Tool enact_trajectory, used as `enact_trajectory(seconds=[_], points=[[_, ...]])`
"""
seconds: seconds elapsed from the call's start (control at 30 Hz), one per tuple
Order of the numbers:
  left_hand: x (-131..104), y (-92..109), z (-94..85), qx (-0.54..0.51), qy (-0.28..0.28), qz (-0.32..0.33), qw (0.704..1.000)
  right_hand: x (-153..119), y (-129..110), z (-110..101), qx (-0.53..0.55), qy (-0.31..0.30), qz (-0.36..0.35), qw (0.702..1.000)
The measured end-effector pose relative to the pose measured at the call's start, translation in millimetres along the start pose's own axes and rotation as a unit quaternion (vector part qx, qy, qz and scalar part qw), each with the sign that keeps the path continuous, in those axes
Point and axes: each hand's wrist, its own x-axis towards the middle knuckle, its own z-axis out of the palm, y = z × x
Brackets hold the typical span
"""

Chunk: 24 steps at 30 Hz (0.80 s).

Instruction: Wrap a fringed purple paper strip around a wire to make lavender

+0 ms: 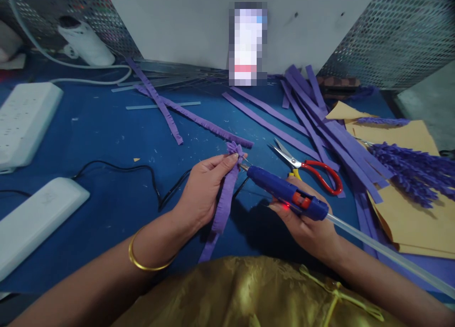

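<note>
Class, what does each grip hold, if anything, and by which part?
Left grip: a fringed purple strip, pinched near its bunched upper end. Right grip: a blue glue gun, held around its rear half, the hold partly hidden.

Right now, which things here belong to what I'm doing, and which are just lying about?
In the job:
fringed strip, left hand
glue gun, right hand
glue stick, in the gun
loose strips and scissors, probably

Lying about, seemingly:
brown paper
purple flowers
power strip

A white power strip (30, 121) lies at left, while a pixelated screen (248, 42) stands against a pale panel (185, 23)
</note>
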Motion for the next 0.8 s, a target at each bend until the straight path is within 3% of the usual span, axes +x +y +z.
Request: enact_trajectory(seconds=[0.8], points=[[0.1, 1.3, 0.0, -0.026, 0.007, -0.008, 1.000, -1.5, -0.2, -0.7, -0.012, -0.003, -0.020, 1.000]])
